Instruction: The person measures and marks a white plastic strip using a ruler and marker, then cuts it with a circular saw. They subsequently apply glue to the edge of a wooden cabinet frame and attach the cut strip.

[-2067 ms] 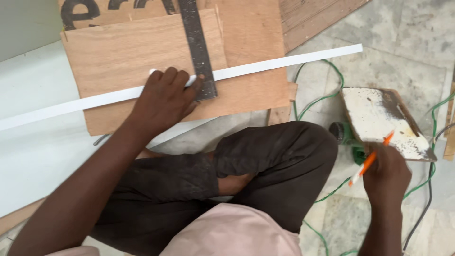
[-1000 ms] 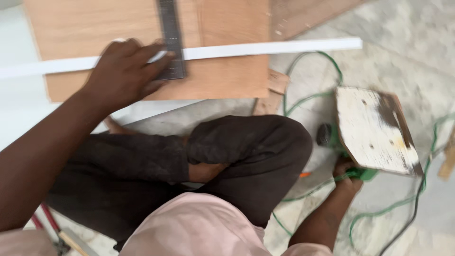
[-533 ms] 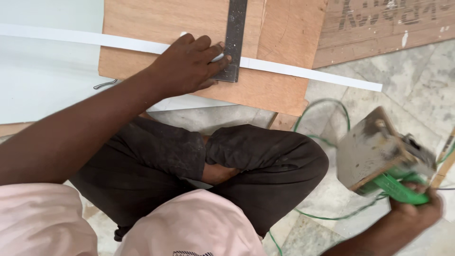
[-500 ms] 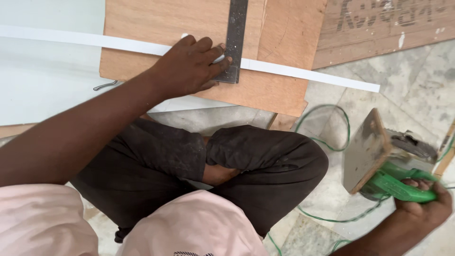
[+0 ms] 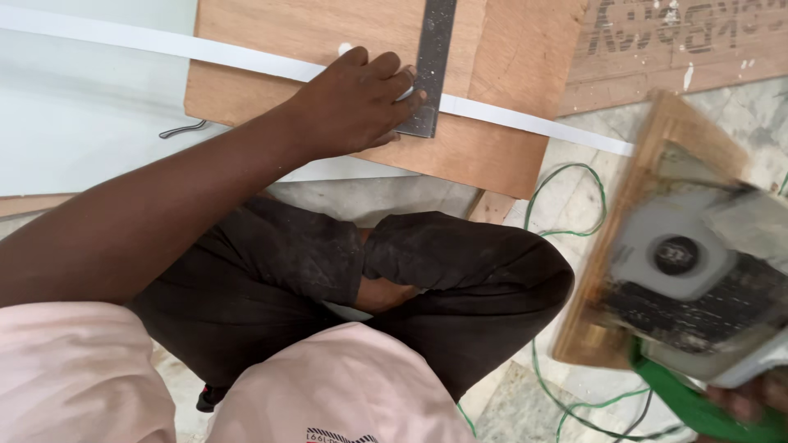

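White edging strip [image 5: 525,121] uncut, lying across plywood board [image 5: 492,139], pinned with steel square [image 5: 431,70] under flat-pressed left hand [image 5: 353,102]; green-handled circular saw [image 5: 698,287] lifted in closed right hand [image 5: 751,402], not yet at strip.

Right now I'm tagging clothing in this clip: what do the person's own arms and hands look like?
Both are bare: no gloves, rings or watch show. The left hand follows an uncovered forearm up to a short pale pink sleeve. Only the right hand's fingertips show at the frame's lower corner, blurred.
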